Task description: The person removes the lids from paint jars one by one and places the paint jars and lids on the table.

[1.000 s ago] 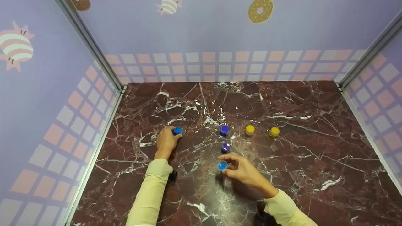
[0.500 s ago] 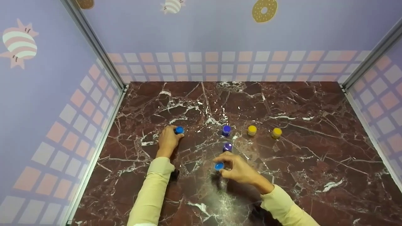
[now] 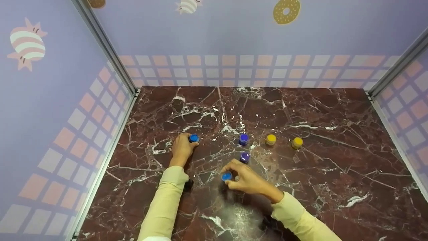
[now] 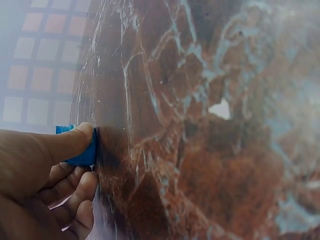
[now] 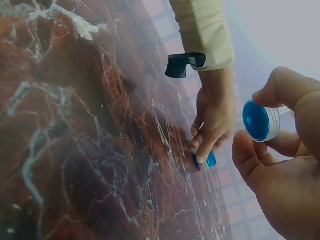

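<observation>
On the left of the table my left hand (image 3: 181, 149) grips a small blue paint pot (image 3: 194, 138) between thumb and fingers. The left wrist view shows this blue pot (image 4: 86, 152) standing at the tabletop, its side partly behind the thumb. My right hand (image 3: 250, 179) pinches a second blue paint pot (image 3: 226, 176) above the table, nearer the front. Up close in the right wrist view, that second pot (image 5: 260, 122) has a round blue face and a pale ridged edge. Just beyond the right hand stands a purple pot (image 3: 245, 157), with another purple pot (image 3: 244, 139) behind it.
Two yellow pots (image 3: 271, 139) stand right of the rear purple one, roughly in line with it. The dark red marbled table (image 3: 334, 187) is enclosed by patterned panels (image 3: 214, 36) at the back and both sides. A dark strap piece (image 5: 185, 65) sits at the left cuff.
My right hand has carried its blue pot leftward, away from below the purple pots. The left hand keeps its grip in place, and the head view has shifted slightly.
</observation>
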Demonstrator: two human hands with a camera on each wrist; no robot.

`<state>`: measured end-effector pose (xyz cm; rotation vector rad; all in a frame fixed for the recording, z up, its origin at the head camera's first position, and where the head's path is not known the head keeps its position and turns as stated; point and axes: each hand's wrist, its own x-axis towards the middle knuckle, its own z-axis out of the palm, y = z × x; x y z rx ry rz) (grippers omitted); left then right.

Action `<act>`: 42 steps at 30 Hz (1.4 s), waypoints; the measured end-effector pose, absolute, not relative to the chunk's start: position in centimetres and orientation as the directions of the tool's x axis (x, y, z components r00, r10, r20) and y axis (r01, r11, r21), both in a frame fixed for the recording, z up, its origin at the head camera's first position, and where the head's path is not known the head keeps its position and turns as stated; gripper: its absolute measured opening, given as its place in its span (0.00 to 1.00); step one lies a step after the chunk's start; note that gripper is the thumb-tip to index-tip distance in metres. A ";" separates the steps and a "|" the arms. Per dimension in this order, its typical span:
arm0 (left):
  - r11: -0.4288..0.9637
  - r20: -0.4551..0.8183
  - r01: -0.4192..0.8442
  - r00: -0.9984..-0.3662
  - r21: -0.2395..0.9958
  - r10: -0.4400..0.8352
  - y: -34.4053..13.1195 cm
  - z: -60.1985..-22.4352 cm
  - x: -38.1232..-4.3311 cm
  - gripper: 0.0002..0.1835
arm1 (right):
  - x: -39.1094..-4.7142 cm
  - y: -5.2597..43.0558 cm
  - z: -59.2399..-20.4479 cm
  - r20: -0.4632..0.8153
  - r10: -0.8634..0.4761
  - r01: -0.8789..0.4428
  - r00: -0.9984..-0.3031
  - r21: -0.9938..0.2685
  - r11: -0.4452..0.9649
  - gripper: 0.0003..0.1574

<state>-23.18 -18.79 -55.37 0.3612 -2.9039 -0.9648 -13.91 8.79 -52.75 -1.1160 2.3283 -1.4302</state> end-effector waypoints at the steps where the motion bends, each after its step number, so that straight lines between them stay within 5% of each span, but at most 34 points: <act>1: 0.777 -0.018 -0.203 -0.970 0.596 -0.241 -18.8 -55.4 -23.2 0.24 | -14.1 8.5 -52.8 0.215 -0.670 -0.490 -0.710 -0.835 0.251 0.19; 9: 0.777 -0.013 -0.205 -0.969 0.595 -0.245 -19.2 -55.5 -23.2 0.24 | -16.1 5.8 -52.0 0.222 -0.497 -0.421 -0.839 -0.843 0.335 0.21; 22: 0.783 0.002 -0.207 -0.966 0.587 -0.257 -19.4 -55.3 -23.3 0.23 | -19.3 1.1 -50.1 0.298 -0.234 -0.372 -0.925 -0.832 0.412 0.24; 33: 0.777 0.034 -0.183 -0.967 0.602 -0.254 -19.1 -55.6 -23.2 0.21 | -22.6 -1.5 -51.7 0.256 -0.177 -0.311 -0.950 -0.805 0.505 0.23; 42: 0.792 0.040 -0.180 -0.967 0.583 -0.250 -18.8 -55.7 -23.3 0.21 | -24.0 -2.8 -54.0 0.236 -0.281 -0.356 -0.930 -0.764 0.538 0.22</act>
